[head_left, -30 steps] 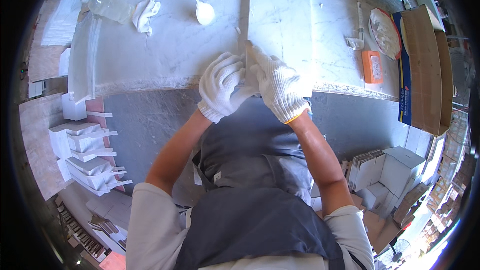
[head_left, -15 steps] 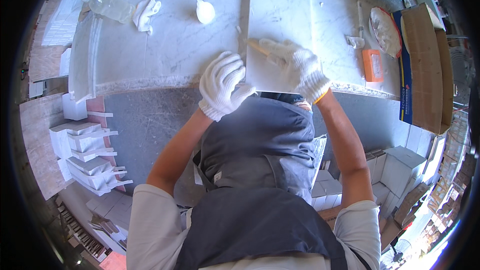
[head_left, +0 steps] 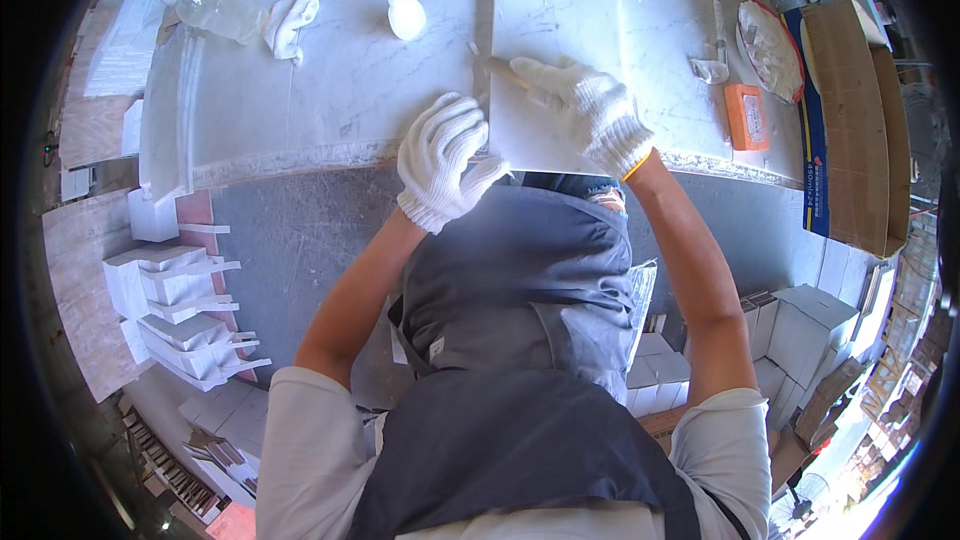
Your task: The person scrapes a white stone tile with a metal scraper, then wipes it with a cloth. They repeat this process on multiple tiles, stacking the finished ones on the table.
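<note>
A white marble-look slab (head_left: 555,5) lies on the pale bench, its near edge at the bench front. My gloved right hand (head_left: 595,115) rests over the slab, closed around a thin tool (head_left: 508,72) with a tan handle. The tool's far end reaches the slab's left edge; its exact kind is hard to make out. Beside that same edge, near the front corner, is my gloved left hand (head_left: 445,155). Its fingers are curved with the thumb held apart, and nothing shows in it.
On the bench are a white bulb-shaped object (head_left: 406,16), a crumpled white glove or cloth (head_left: 291,25), a clear bottle (head_left: 215,12), an orange block (head_left: 747,117) and a bowl of white material (head_left: 770,50). A cardboard box (head_left: 850,120) stands at the right.
My right hand and the tool have slid slightly away from me along the slab's left edge. My left hand stays beside the slab. The whole view has shifted a little.
</note>
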